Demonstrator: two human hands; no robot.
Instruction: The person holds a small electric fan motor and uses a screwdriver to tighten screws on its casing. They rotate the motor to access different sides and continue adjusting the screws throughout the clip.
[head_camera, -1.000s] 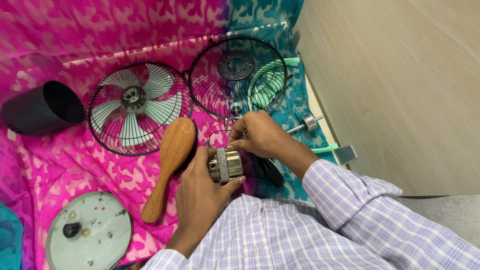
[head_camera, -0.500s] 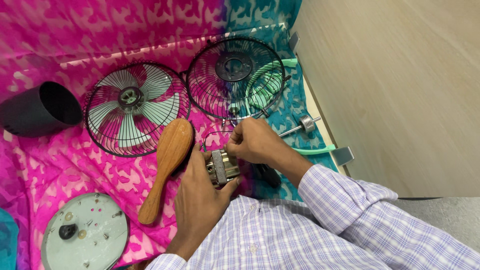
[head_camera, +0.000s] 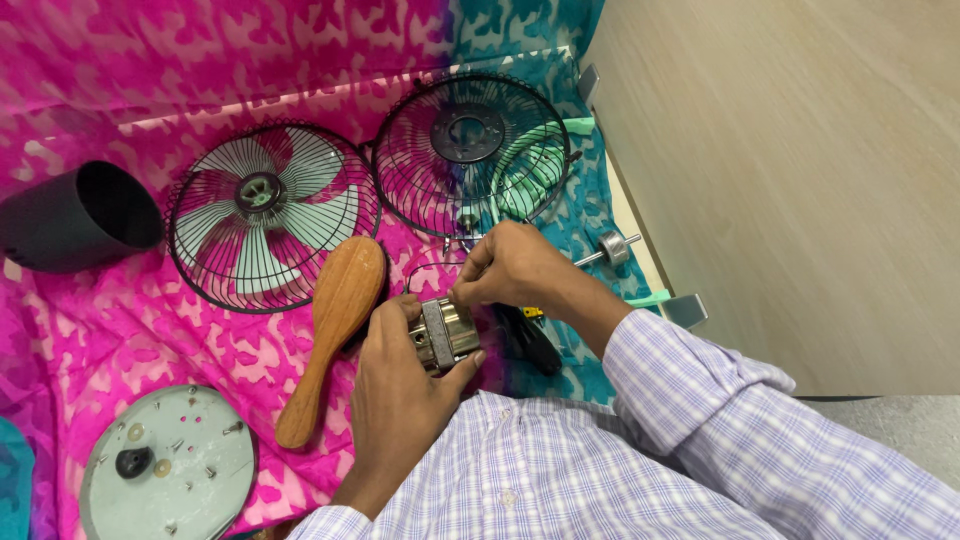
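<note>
Small metal motor (head_camera: 445, 333); silvery, blocky; left hand (head_camera: 400, 385) grip.

Both arms wear long sleeves (head_camera: 700, 390) of lilac-and-white checked shirt cloth.

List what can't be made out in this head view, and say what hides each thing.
- Small metal motor: its underside is covered by the left hand.
- Right hand fingertips: what they pinch at the motor's top is too small to tell.
- Black tool: partly hidden under the right wrist.
- Round grey plate: cut off by the bottom edge.
- Black cylinder: cut off by the left edge.
</note>
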